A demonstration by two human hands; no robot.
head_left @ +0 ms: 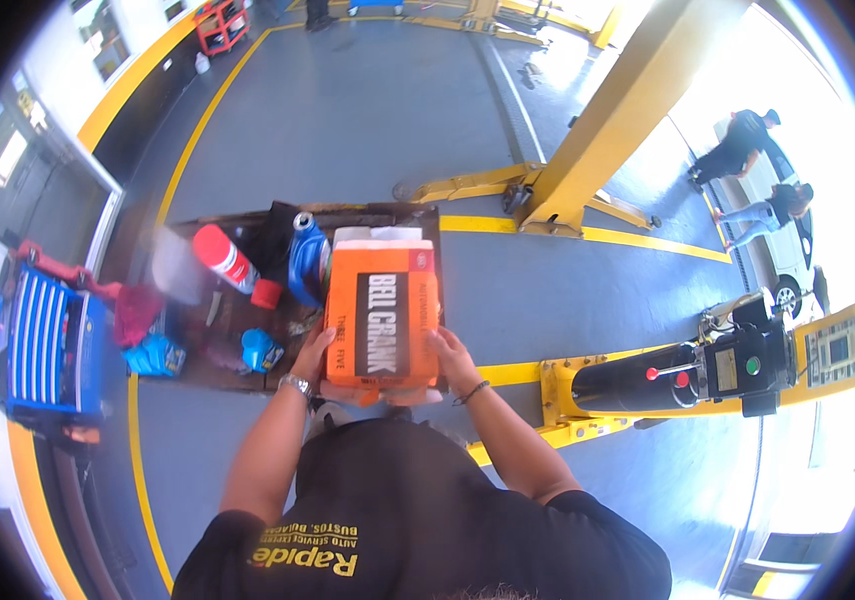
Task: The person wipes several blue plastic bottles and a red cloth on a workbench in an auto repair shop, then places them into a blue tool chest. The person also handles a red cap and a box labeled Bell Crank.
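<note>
An orange cardboard box [345, 290] with a dark panel is held between my two hands in front of my body. My left hand [313, 356] grips its lower left edge. Against the lower right edge presses my right hand [454, 360]. Pale carton edges [377, 235] show past the box's far side; whether they are part of it I cannot tell. Left of the box stands a blue bottle [305, 262]. Farther left are a red-and-white spray can [227, 258] and a red cap [266, 293]. A small blue container [261, 350] is near my left hand.
These items share a dark worktable [417, 212] with a dark red cloth [135, 312] and a blue pack [154, 356]. A blue tool cabinet [47, 345] stands left. On the right are a yellow lift post [617, 120], a black cylinder unit [637, 387] and two people [737, 150] beside a white car [787, 230].
</note>
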